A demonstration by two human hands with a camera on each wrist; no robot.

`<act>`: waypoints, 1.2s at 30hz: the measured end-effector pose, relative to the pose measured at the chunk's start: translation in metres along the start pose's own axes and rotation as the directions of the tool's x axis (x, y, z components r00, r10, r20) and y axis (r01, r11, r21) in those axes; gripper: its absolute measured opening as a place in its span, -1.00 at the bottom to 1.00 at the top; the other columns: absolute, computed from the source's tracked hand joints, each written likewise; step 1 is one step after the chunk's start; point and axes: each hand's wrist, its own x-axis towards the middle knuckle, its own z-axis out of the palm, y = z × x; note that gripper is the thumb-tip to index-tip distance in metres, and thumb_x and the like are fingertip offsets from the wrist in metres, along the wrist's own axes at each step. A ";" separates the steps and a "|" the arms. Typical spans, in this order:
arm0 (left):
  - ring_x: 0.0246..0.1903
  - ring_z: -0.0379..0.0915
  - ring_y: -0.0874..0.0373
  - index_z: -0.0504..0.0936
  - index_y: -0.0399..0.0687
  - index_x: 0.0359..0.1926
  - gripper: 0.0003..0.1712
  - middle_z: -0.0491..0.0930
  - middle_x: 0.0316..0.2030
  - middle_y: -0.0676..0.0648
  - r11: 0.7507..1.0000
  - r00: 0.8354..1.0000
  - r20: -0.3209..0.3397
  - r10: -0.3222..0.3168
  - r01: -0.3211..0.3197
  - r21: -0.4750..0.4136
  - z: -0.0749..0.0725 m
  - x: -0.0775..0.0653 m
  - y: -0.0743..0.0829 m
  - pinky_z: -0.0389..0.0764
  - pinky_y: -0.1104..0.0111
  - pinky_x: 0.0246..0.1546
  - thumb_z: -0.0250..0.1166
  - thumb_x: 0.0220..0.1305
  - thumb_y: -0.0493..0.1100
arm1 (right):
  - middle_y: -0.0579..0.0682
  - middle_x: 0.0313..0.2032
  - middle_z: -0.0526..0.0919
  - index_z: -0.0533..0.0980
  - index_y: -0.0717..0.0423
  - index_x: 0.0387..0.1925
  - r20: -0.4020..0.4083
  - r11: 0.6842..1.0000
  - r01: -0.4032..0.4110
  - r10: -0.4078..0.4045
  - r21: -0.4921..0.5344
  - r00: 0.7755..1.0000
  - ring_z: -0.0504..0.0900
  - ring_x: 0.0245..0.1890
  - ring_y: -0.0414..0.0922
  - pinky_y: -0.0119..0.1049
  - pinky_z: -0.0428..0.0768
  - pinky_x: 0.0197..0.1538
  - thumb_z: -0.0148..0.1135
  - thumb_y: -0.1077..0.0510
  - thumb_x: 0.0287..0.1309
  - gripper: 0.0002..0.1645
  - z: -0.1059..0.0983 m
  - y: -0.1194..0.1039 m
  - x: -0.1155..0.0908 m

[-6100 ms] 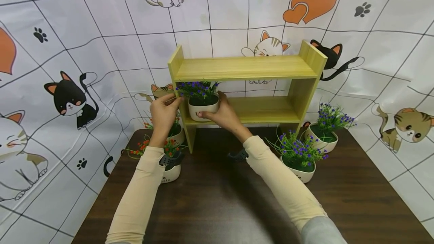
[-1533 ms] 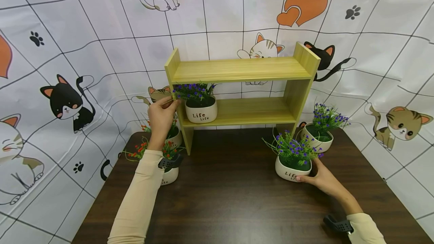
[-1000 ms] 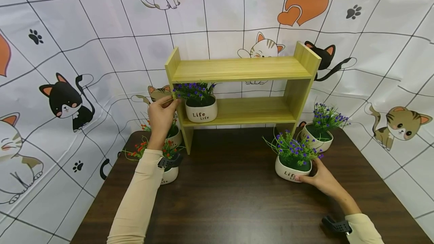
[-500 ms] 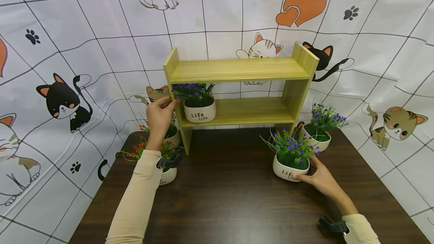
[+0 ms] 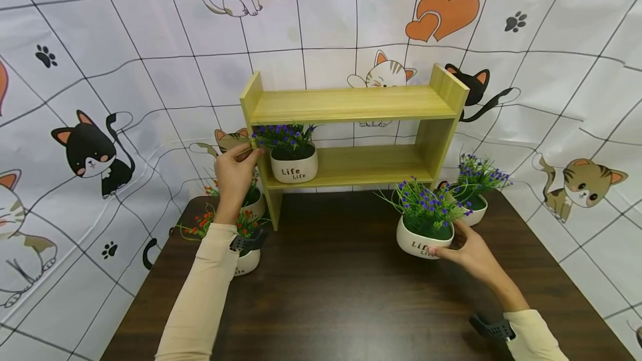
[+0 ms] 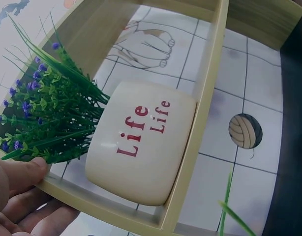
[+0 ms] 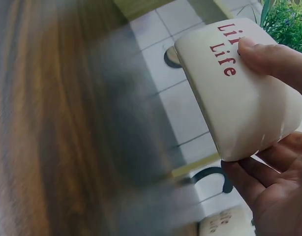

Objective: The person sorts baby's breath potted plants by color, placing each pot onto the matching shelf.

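Fingers [image 7: 244,179] of the right hand [image 5: 473,255] gripped a pot [image 5: 418,240] just above the table [image 5: 341,305]; the left hand [image 5: 234,180], arm stretched forward, pinched the left side of the shelf [image 5: 351,103]; the pot was white, lettered "Life" 2 times, with purple flowers [image 5: 426,202].

Shelf [image 5: 351,106] on table [image 5: 341,305], flowerpot [image 5: 294,166] inside at left, pots [image 5: 421,241] either side
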 end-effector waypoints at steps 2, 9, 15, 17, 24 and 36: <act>0.09 0.77 -0.12 0.72 -0.20 0.27 -0.51 0.71 0.22 -0.26 1.000 1.000 0.001 -0.002 0.002 0.003 0.001 0.000 0.000 0.69 0.28 -0.10 0.44 0.46 -0.02 | 0.33 0.26 0.63 0.25 0.32 0.53 0.000 1.000 0.012 -0.012 0.007 1.000 0.66 0.01 -0.37 -0.49 0.62 -0.04 0.59 0.01 0.21 0.05 -0.001 -0.006 0.001; 0.08 0.77 -0.14 0.73 -0.23 0.26 -0.53 0.72 0.20 -0.28 1.000 1.000 -0.003 0.004 -0.004 -0.003 0.001 0.000 0.001 0.69 0.30 -0.12 0.44 0.47 -0.06 | 0.27 0.28 0.63 0.17 0.24 0.60 0.004 0.999 0.038 -0.038 -0.011 0.999 0.66 0.07 -0.28 -0.44 0.62 -0.03 0.59 -0.03 0.22 0.13 -0.003 -0.028 0.008; 0.08 0.77 -0.13 0.73 -0.21 0.26 -0.53 0.72 0.20 -0.27 1.000 1.000 -0.005 0.001 -0.001 0.000 0.000 0.001 0.001 0.60 0.45 -0.20 0.44 0.47 -0.05 | 0.20 0.18 0.69 0.20 0.18 0.56 0.005 0.996 0.085 -0.085 -0.008 0.996 0.62 -0.04 -0.45 -0.42 0.63 -0.07 0.61 -0.02 0.20 0.09 -0.004 -0.045 0.015; 0.08 0.77 -0.13 0.73 -0.22 0.26 -0.53 0.73 0.20 -0.28 1.000 1.000 -0.007 0.003 -0.003 0.002 0.000 0.001 0.001 0.59 0.47 -0.21 0.44 0.47 -0.05 | 0.18 0.14 0.71 0.22 0.16 0.55 0.006 0.994 0.109 -0.109 0.005 0.994 0.65 -0.07 -0.40 -0.41 0.64 -0.10 0.62 0.00 0.19 0.07 -0.004 -0.049 0.018; 0.05 0.78 -0.16 0.73 -0.24 0.24 -0.54 0.74 0.16 -0.30 1.000 1.000 -0.017 0.014 -0.014 0.000 -0.001 0.001 0.000 0.54 0.61 -0.31 0.44 0.47 -0.06 | 0.08 -0.06 0.71 0.27 0.12 0.51 0.012 0.984 0.167 -0.169 0.066 0.986 0.70 -0.22 -0.26 -0.35 0.67 -0.19 0.63 0.08 0.18 -0.01 -0.002 -0.062 0.026; 0.04 0.79 -0.18 0.75 -0.26 0.22 -0.56 0.75 0.14 -0.31 0.999 0.999 -0.015 0.033 -0.033 -0.002 0.000 0.000 -0.001 0.52 0.65 -0.33 0.43 0.47 -0.08 | 0.12 0.07 0.73 0.27 0.03 0.54 0.021 0.987 0.162 -0.162 0.003 0.987 0.71 -0.15 -0.12 -0.34 0.65 -0.17 0.62 -0.04 0.18 0.03 -0.003 -0.084 0.033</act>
